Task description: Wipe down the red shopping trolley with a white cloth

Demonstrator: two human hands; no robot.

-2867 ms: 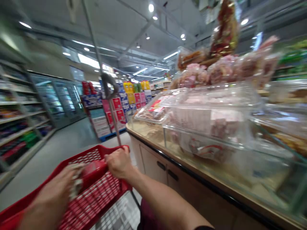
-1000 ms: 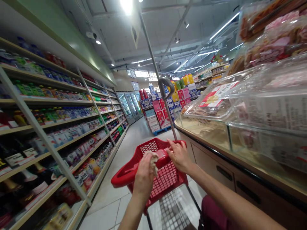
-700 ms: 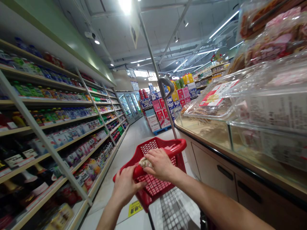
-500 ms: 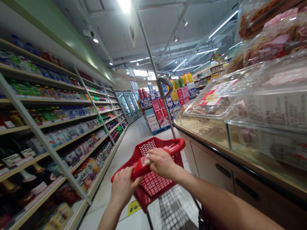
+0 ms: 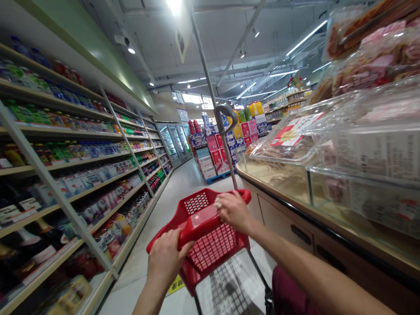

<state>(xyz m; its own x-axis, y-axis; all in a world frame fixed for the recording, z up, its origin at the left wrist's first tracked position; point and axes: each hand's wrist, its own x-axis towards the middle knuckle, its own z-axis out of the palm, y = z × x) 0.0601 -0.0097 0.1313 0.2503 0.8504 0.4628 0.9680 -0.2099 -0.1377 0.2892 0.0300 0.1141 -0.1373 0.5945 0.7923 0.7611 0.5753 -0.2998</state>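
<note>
A red plastic shopping cart [image 5: 211, 250] stands in front of me, its mesh basket partly hidden by its handle and my hands. My left hand [image 5: 165, 253] is wrapped round the left end of the thick red handle [image 5: 202, 218]. Towards the handle's right end, my right hand [image 5: 233, 211] curls over the bar from above. Something small and whitish shows at its fingers, too small to name. Beyond the basket rises a grey pole [image 5: 202, 57] with a dark grey looped grip [image 5: 226, 119].
Drink shelves [image 5: 82, 166] line the left side. A display counter [image 5: 282, 205] with clear packs of food [image 5: 367, 144] runs close on the right. Stacked cartons [image 5: 216, 153] stand on a blue pallet ahead, with glass-door fridges [image 5: 175, 142] behind. A yellow floor sticker [image 5: 176, 285] lies by the cart.
My right hand has slid right along the handle, uncovering its middle. My left hand keeps its hold. The cart sits slightly further left in view, and a dark red garment now shows at the bottom.
</note>
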